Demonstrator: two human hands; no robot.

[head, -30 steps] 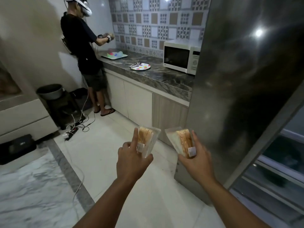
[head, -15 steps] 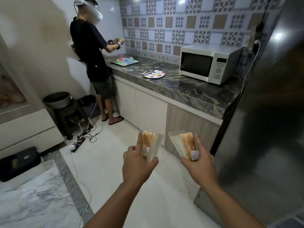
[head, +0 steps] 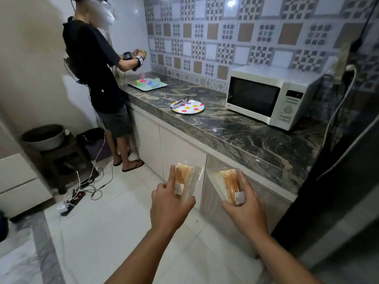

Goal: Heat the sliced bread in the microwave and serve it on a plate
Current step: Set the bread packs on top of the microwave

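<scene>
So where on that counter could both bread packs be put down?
The counter is bare in front of the microwave, up to its near edge, and between the spotted plate and the tray. It is crowded at the far end, where another person works over the tray.

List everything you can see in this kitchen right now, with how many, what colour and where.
bread packs: two, clear wrap over tan and white slices, one held in each hand
microwave: one, white, door closed, on the countertop at right
plate: one, white with coloured dots, on the countertop left of the microwave
tongs: one, metal, resting on the plate's left part
tray: one, pale green, holding small coloured items, far end of the countertop
countertop: one, dark marbled stone, above pale cabinets
other person: one, black shirt, standing at the far end of the countertop
basin: one, grey, on a dark stool at left
power strip: one, dark, on the floor with cables
hands: left hand and right hand, each gripping a bread pack
</scene>
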